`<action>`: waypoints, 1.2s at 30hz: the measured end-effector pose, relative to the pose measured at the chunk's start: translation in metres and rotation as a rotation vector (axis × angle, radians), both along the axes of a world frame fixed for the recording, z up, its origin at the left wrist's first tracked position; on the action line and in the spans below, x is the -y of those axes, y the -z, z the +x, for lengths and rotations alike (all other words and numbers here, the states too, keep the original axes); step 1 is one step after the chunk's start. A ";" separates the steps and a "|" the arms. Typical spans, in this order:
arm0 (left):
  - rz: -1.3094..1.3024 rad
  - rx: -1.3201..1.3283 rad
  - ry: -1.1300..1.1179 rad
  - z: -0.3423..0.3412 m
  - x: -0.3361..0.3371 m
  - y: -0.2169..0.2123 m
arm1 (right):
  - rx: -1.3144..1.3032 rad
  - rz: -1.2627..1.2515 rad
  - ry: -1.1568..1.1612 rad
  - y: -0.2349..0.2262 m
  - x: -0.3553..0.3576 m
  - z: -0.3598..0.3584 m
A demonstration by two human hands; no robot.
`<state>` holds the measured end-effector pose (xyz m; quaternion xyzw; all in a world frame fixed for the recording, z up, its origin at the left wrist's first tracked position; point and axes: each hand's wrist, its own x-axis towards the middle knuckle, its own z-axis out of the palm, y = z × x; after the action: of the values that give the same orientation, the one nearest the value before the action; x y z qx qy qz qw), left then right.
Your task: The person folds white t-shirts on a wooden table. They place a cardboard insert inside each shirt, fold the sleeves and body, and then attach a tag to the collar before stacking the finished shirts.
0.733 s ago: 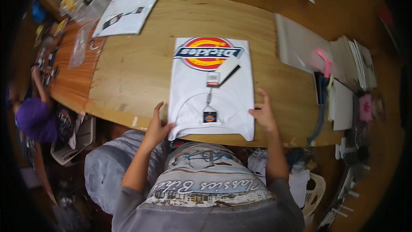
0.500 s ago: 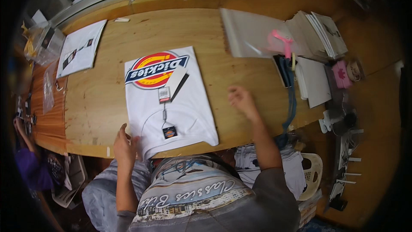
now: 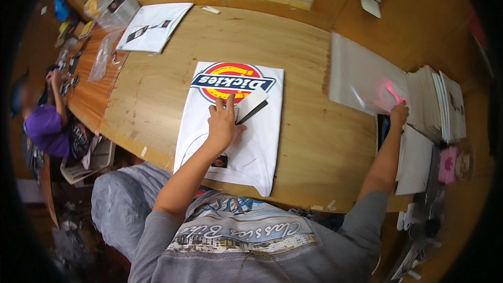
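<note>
A folded white T-shirt [image 3: 262, 141] lies on the wooden table in front of me, its round printed emblem at the far end. My left hand [image 3: 222, 126] rests on it with spread fingers, over the hang tags. A white tag [image 3: 255, 97] and a black strip [image 3: 253, 112] stick out beside those fingers; a small dark label [image 3: 219, 161] shows partly below the wrist. Far to the right, my right hand [image 3: 400, 115] is closed at the near end of a pink plastic tool [image 3: 394, 93], whose exact kind I cannot make out.
Clear plastic bags [image 3: 353, 71] lie under the pink tool. Beside them stands a stack of folded packets [image 3: 437, 102], with white sheets [image 3: 415, 160] nearer me. Another folded white shirt [image 3: 154, 27] lies far left. A co-worker in purple [image 3: 47, 131] sits at the left.
My left hand has moved from beside the shirt onto its tags. My right hand has reached rightward to the pink tool. The whole view has shifted, and the co-worker shows more.
</note>
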<state>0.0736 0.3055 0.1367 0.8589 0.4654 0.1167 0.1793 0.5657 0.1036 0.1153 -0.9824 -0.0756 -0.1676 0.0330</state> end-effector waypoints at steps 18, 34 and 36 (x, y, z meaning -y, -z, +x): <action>-0.379 0.514 -0.273 -0.033 -0.023 0.021 | -1.391 0.958 -0.818 -0.003 -0.171 -0.379; -0.565 1.081 -0.351 -0.060 -0.003 0.012 | -1.598 1.787 -0.836 -0.002 -0.150 -0.400; -0.385 1.044 -0.279 -0.064 0.001 0.012 | -1.776 1.863 -0.933 -0.001 -0.150 -0.400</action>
<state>0.0099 0.3042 0.1246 0.5697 0.4371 0.4612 0.5213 0.1662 0.2536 0.1163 -0.2562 -0.2102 0.5514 0.7656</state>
